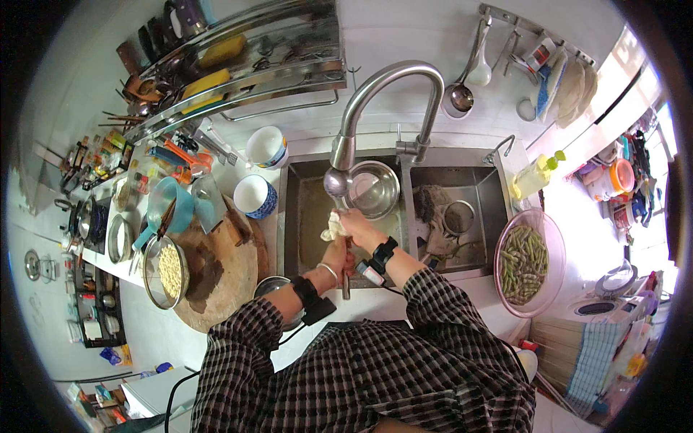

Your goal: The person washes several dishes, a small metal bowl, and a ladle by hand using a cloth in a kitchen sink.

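Note:
My left hand (337, 258) is closed around a narrow handle (346, 287) over the left basin of a steel double sink (281, 227). Just beyond it, my right hand (358, 226) holds a pale cloth (333, 226) against the upper part of the held tool, whose kind I cannot tell. Both hands are below the spout of the steel faucet (342, 154). Behind my right hand, a round metal bowl (376, 189) sits in the left basin. The right basin holds a small round strainer (458, 217) and a wet brownish cloth (441, 238).
A pink-rimmed bowl of green pods (522, 265) stands right of the sink, near a soap bottle (533, 176). At left are a round wooden board (233, 281), a strainer with pale beans (172, 270), a blue dipper (170, 203) and a blue-patterned bowl (255, 196).

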{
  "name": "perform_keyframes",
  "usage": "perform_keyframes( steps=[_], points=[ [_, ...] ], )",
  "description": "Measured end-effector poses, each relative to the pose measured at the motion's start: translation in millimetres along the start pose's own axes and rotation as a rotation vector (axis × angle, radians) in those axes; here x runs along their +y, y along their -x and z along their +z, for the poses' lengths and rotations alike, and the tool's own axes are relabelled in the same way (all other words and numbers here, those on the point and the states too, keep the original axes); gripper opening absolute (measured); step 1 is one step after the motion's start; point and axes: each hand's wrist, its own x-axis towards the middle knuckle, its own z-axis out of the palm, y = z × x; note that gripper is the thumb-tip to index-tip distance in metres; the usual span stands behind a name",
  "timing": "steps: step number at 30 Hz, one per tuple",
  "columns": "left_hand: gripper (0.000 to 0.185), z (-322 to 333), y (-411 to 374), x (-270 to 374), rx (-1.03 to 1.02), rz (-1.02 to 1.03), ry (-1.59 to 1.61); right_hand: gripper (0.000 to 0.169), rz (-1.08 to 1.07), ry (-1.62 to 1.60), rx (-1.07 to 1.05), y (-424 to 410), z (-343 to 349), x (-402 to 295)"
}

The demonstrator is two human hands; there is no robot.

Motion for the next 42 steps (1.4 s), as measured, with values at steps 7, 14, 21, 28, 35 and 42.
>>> perform_keyframes(
  steps=[7, 14, 21, 28, 35, 42],
  points=[
    [0.022, -31, -6, -3, -0.004, -0.046, 0.13, 0.026, 0.367, 0.321, -0.209, -1, 17, -67],
    [0.028, -47, -36, 51, 0.117, 0.399, 0.344, 0.02, -0.166, 0.781, -0.121, 13, 19, -89],
    [0.029, -58, -36, 90, 0.159, 0.651, 0.727, 0.021, -0.257, 0.883, -0.252, 37, 2, -72],
    [0.018, -81, -59, 110, 0.085, 0.698, 0.769, 0.03, 0.061, 0.836, -0.28, 86, -60, -71],
    [0.017, -54, -123, 51, 0.049, 0.394, 0.689, 0.025, 0.359, 0.718, -0.332, 99, -95, -121],
    [0.021, -36, -176, -26, 0.185, 0.112, 0.344, 0.014, 0.023, 1.297, -0.381, 78, -85, -93]
  ],
)
